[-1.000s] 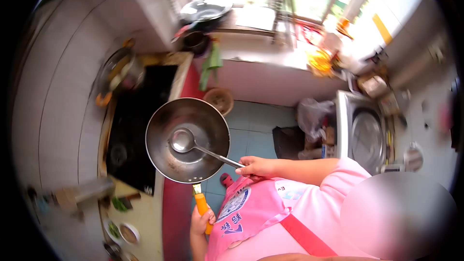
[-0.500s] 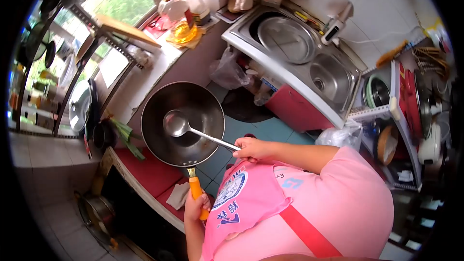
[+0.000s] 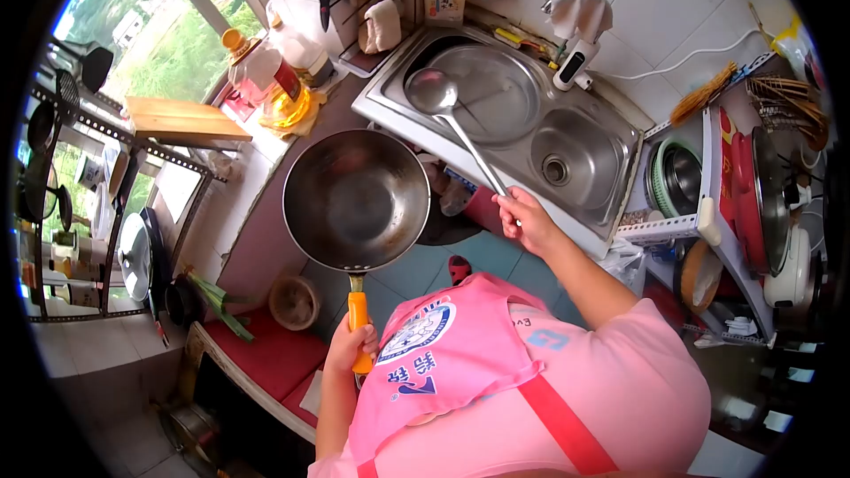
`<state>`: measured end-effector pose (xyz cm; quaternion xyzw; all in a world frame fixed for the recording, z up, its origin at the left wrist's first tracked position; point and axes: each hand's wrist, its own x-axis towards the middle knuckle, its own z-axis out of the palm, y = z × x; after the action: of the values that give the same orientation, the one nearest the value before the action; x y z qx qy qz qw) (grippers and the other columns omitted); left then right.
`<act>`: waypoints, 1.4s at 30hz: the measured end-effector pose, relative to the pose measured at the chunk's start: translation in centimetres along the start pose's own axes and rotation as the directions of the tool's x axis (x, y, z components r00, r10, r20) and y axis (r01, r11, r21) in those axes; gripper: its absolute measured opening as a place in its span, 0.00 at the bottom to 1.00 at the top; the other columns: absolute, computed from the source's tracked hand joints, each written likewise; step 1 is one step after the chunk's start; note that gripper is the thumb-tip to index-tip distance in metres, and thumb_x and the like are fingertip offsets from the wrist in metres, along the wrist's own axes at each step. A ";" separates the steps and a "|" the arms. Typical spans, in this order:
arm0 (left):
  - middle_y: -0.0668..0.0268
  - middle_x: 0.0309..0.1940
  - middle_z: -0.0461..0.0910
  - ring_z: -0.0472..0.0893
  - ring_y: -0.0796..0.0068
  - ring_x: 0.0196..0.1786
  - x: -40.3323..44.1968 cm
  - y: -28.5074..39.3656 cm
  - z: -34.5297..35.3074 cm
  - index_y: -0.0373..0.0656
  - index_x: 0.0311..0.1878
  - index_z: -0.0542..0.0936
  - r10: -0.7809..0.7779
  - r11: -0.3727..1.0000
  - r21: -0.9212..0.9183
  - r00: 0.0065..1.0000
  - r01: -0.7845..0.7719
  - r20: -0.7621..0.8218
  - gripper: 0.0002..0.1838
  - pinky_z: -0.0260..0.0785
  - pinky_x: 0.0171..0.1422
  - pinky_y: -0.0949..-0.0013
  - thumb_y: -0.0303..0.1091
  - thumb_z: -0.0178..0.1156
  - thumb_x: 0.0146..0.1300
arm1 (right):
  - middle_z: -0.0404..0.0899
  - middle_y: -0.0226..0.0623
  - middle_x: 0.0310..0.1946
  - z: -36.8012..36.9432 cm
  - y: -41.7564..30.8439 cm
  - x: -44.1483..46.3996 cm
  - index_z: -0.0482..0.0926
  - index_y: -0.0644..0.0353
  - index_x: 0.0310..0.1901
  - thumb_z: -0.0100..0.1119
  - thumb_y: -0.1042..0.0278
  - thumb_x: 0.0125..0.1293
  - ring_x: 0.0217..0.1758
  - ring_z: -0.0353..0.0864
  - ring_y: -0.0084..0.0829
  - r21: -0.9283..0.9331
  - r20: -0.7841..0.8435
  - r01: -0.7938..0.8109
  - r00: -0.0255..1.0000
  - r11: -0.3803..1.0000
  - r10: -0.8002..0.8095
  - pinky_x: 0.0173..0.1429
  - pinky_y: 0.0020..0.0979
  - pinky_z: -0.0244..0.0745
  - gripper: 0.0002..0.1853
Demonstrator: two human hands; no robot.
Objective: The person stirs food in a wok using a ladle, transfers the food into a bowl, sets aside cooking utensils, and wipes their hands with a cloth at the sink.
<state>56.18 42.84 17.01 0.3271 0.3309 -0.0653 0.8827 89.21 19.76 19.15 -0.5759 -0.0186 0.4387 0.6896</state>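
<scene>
My left hand [image 3: 347, 344] is closed round the orange handle of a dark wok [image 3: 354, 199], which is held up off any surface. The wok's inside faces me, and only a few shiny patches show in it. In my right hand [image 3: 529, 219] is a metal ladle [image 3: 432, 90], gripped near the end of its handle. The ladle's bowl hangs in front of a round metal lid or basin [image 3: 496, 106] at the left side of the sink; I cannot tell whether they touch.
The steel sink [image 3: 575, 143] lies ahead, its tap beside the wall. Oil bottles [image 3: 285, 106] stand by the window. A shelf rack [image 3: 722, 204] with pots is on the right; a bin [image 3: 294, 303] sits on the floor left of the wok.
The ladle has left the wok and moved up and right toward the sink with my right hand. The wok has shifted slightly right in view, and the view has turned toward the sink.
</scene>
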 end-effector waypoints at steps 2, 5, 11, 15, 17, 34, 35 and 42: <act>0.70 0.21 0.63 0.64 0.81 0.18 1.8 0.7 1.8 0.43 0.41 0.65 0.033 0.999 -0.033 0.999 -0.032 0.023 0.10 0.63 0.22 0.74 0.25 0.54 0.58 | 0.65 0.25 0.21 -4.4 -1.8 3.6 0.67 0.58 0.40 0.55 0.63 0.68 0.16 0.59 0.14 -0.165 -0.150 0.060 0.985 0.984 -0.085 0.18 0.18 0.55 0.10; 0.70 0.21 0.63 0.64 0.81 0.18 3.7 1.4 3.8 0.43 0.42 0.66 0.042 0.996 -0.078 0.999 -0.042 0.001 0.10 0.63 0.22 0.74 0.26 0.54 0.59 | 0.71 0.30 0.22 -11.8 -1.6 9.1 0.70 0.61 0.38 0.57 0.61 0.64 0.21 0.69 0.20 -0.526 -0.311 0.064 0.914 0.848 -0.262 0.25 0.26 0.65 0.12; 0.70 0.21 0.63 0.63 0.82 0.18 5.8 2.2 6.4 0.43 0.42 0.66 0.063 0.991 -0.113 0.993 -0.075 -0.103 0.10 0.63 0.22 0.73 0.26 0.54 0.58 | 0.79 0.49 0.32 -20.2 -3.4 14.0 0.72 0.65 0.42 0.63 0.59 0.57 0.40 0.79 0.50 -0.908 -0.292 -0.062 0.802 0.413 -0.520 0.46 0.43 0.72 0.19; 0.71 0.21 0.62 0.62 0.83 0.18 5.8 2.5 6.7 0.43 0.42 0.66 0.066 0.981 -0.170 0.981 -0.097 -0.183 0.09 0.63 0.22 0.74 0.26 0.54 0.59 | 0.79 0.45 0.29 -22.4 -2.8 17.3 0.72 0.64 0.42 0.62 0.60 0.58 0.30 0.80 0.43 -0.930 -0.262 -0.066 0.806 0.361 -0.530 0.36 0.40 0.73 0.17; 0.71 0.21 0.62 0.62 0.83 0.18 5.9 2.4 6.5 0.43 0.41 0.66 0.076 0.971 -0.208 0.979 -0.116 -0.191 0.09 0.63 0.22 0.74 0.26 0.54 0.59 | 0.76 0.37 0.23 -21.1 -4.0 18.0 0.72 0.62 0.42 0.61 0.60 0.61 0.18 0.72 0.29 -0.614 -0.451 -0.251 0.890 0.748 -0.071 0.21 0.34 0.67 0.15; 0.75 0.20 0.62 0.64 0.86 0.18 0.5 10.4 -4.8 0.45 0.42 0.67 0.328 0.799 -0.395 0.878 -0.454 -0.348 0.08 0.64 0.24 0.75 0.29 0.55 0.62 | 0.74 0.41 0.44 -8.0 -4.6 22.5 0.76 0.63 0.44 0.61 0.68 0.60 0.43 0.73 0.37 -0.958 0.089 0.226 0.822 0.178 -0.562 0.51 0.35 0.69 0.12; 0.75 0.20 0.62 0.64 0.86 0.18 -0.3 11.4 -6.1 0.45 0.42 0.67 0.336 0.795 -0.392 0.874 -0.463 -0.350 0.08 0.64 0.24 0.75 0.29 0.55 0.62 | 0.74 0.41 0.44 -5.5 -3.8 22.5 0.76 0.63 0.44 0.61 0.68 0.60 0.43 0.73 0.37 -0.956 0.096 0.235 0.819 0.177 -0.566 0.51 0.35 0.69 0.12; 0.73 0.21 0.65 0.67 0.85 0.19 -6.9 19.3 -18.6 0.45 0.37 0.64 0.316 0.857 -0.222 0.815 -0.465 -0.486 0.08 0.67 0.24 0.75 0.27 0.53 0.61 | 0.75 0.45 0.41 12.5 5.2 24.1 0.76 0.64 0.39 0.62 0.73 0.55 0.47 0.74 0.45 -0.933 0.215 0.314 0.876 0.174 -0.432 0.54 0.39 0.70 0.10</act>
<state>47.17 68.63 21.13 0.2420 0.4488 0.2507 0.8229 94.39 44.33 7.57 -0.8675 -0.3815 0.1277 0.2926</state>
